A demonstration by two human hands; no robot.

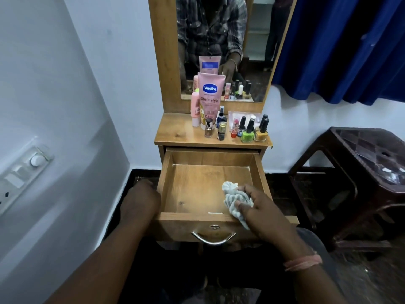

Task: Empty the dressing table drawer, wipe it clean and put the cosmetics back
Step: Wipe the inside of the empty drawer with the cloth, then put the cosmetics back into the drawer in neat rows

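The wooden drawer [197,218] of the dressing table stands pulled out, and its inside holds only the cloth. My right hand [260,210] grips a crumpled white striped cloth [233,199] at the drawer's near right corner. My left hand [141,199] is curled against the outside of the drawer's left wall. On the tabletop [175,134] stand the cosmetics: a pink Vaseline tube [210,95], a pink bottle [195,108], and several nail polish bottles [247,133].
A mirror [219,40] rises behind the tabletop. A dark plastic stool [361,172] stands to the right, under a blue curtain [339,51]. A white wall with a switch panel [24,172] runs close on the left. The drawer front has a metal handle [213,238].
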